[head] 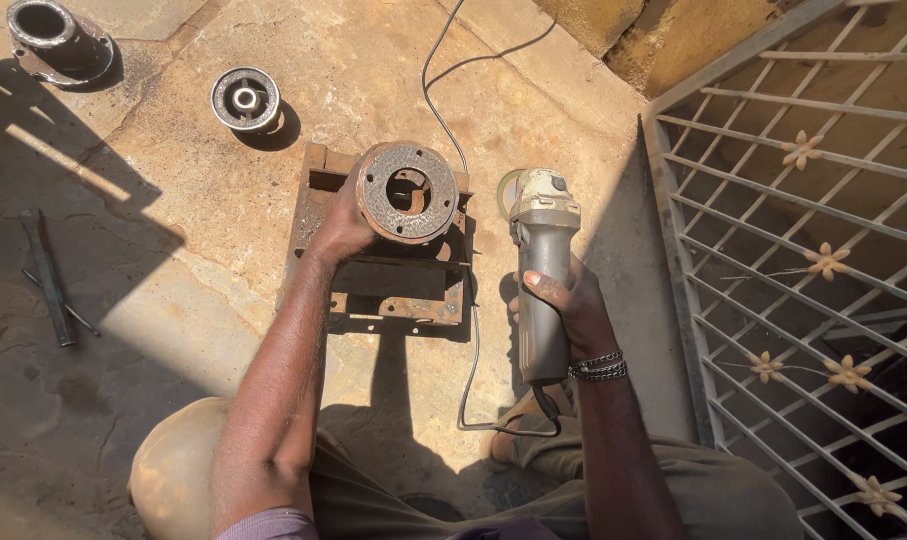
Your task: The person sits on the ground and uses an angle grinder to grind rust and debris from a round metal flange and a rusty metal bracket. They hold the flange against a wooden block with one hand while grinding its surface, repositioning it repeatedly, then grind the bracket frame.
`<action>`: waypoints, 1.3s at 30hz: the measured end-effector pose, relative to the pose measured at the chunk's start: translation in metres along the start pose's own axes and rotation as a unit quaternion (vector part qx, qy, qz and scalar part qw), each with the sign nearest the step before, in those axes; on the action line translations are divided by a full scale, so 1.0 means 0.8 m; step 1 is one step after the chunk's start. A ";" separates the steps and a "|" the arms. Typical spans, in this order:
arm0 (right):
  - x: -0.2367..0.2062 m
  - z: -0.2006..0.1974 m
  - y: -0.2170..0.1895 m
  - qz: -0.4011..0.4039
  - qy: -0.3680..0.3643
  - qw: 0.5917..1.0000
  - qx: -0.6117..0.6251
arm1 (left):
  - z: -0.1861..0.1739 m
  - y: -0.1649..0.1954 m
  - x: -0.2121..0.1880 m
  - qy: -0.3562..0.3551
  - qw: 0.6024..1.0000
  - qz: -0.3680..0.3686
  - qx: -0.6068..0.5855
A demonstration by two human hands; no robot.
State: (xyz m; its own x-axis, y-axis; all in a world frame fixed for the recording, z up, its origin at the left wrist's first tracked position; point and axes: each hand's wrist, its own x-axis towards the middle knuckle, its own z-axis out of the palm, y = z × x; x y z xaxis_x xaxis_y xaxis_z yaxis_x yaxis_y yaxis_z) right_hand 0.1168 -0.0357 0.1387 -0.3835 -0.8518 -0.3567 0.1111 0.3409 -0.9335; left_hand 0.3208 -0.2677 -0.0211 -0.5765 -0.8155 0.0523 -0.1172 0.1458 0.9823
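— What is staying out of sight here?

— The left hand [341, 228] is covering the near side of the rusty flanged housing [407, 192], and its fingers are disappearing behind it. The housing is hiding the middle of the rusty steel frame [393, 292].

— And at the edges?

— The metal casting [55, 40] far left is being cut off, and the gate grille [803, 250] is running out of view on the right.

— The angle grinder [541, 262]?

— Its disc [508, 192] is mostly tucked behind the head.
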 end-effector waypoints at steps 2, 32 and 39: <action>0.000 0.004 -0.001 0.000 -0.001 1.000 -0.005 | 0.003 0.001 -0.004 -0.005 0.999 -0.038 0.019; 0.004 0.054 0.015 -0.011 -0.063 0.998 0.000 | -0.027 -0.014 0.003 0.016 0.994 -0.101 0.038; 0.006 0.058 0.014 -0.023 -0.055 0.997 -0.043 | -0.027 -0.027 -0.002 0.020 0.997 -0.080 0.010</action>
State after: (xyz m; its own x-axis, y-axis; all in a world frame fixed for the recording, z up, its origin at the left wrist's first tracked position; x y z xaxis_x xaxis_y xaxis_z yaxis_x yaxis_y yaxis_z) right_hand 0.1586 -0.0543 0.1247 -0.2836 -0.9041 -0.3196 0.0151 0.3290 -0.9442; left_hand 0.3416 -0.2817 -0.0389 -0.5165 -0.8508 -0.0966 -0.2215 0.0238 0.9749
